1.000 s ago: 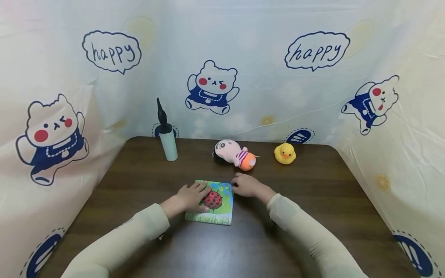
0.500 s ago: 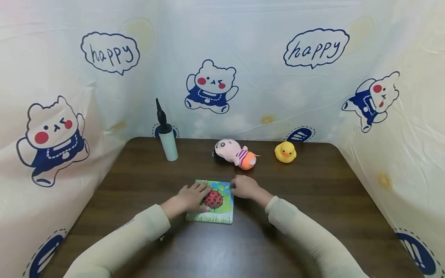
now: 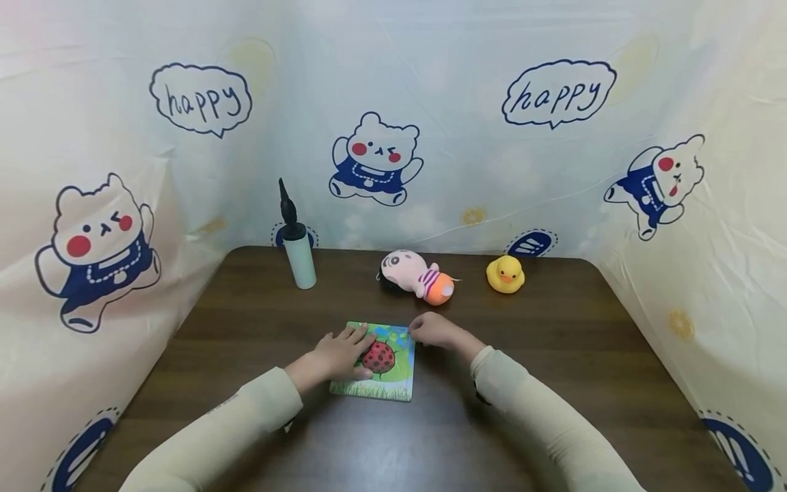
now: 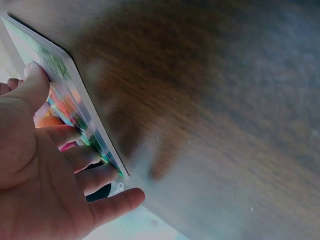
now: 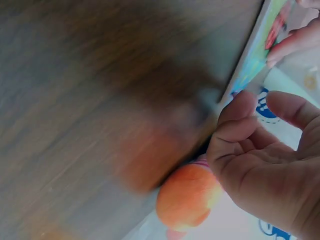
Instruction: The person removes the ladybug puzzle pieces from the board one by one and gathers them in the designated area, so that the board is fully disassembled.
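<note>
A flat square board with a ladybug picture [image 3: 393, 374] lies on the brown table. My left hand [image 3: 338, 356] rests over its left part, fingers spread and straight; in the left wrist view the thumb [image 4: 35, 85] lies on the grassy strip of the picture. My right hand [image 3: 435, 330] is at the board's upper right corner with its fingers curled. Seen from the right wrist, the index fingertip [image 5: 241, 105] meets the blue corner of the board [image 5: 247, 70], and the thumb [image 5: 287, 106] stands a little apart. Whether anything is pinched there cannot be made out.
Just behind the board lies a plush doll [image 3: 413, 275] with an orange bottom. A yellow rubber duck [image 3: 505, 275] sits at the back right, and a pale green hand pump [image 3: 300, 258] with a black top stands at the back left. A printed curtain [image 3: 467, 164] surrounds the table.
My right hand has shifted slightly at the board's corner, its fingers curling in more than a second ago. The left hand has kept its place on the board.
</note>
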The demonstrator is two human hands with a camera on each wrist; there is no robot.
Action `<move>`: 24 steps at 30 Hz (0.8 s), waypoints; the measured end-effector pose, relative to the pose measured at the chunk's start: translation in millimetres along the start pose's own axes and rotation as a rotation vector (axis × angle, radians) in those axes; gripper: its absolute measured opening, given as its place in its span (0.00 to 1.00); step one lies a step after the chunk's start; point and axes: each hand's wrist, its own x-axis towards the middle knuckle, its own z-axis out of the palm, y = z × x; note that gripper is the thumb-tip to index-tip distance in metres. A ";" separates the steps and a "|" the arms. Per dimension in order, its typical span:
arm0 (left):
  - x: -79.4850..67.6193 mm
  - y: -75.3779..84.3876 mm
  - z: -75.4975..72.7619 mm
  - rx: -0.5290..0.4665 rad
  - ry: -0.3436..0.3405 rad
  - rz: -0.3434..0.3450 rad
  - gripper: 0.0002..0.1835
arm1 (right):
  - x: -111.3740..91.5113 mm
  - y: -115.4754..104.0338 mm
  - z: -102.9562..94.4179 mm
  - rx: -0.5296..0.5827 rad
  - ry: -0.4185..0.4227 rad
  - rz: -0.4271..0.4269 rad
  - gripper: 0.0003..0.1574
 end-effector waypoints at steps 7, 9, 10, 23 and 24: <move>-1.2 -0.8 0.8 -0.014 -0.009 -0.001 0.42 | -6.8 -8.2 5.5 -0.034 -0.024 0.007 0.20; -1.0 -0.7 0.3 -0.024 -0.004 0.003 0.42 | -6.9 -10.6 7.2 -0.142 -0.013 0.008 0.23; -1.5 -1.3 0.0 -0.024 -0.006 0.002 0.42 | -6.3 -12.0 8.4 -0.200 -0.008 0.004 0.25; -2.0 0.0 -0.2 -0.039 0.003 0.002 0.42 | 3.3 -4.7 8.9 -0.167 0.048 -0.056 0.15; -2.0 -0.1 -0.1 -0.038 0.003 0.002 0.42 | 4.0 -3.4 8.9 -0.143 0.049 -0.060 0.18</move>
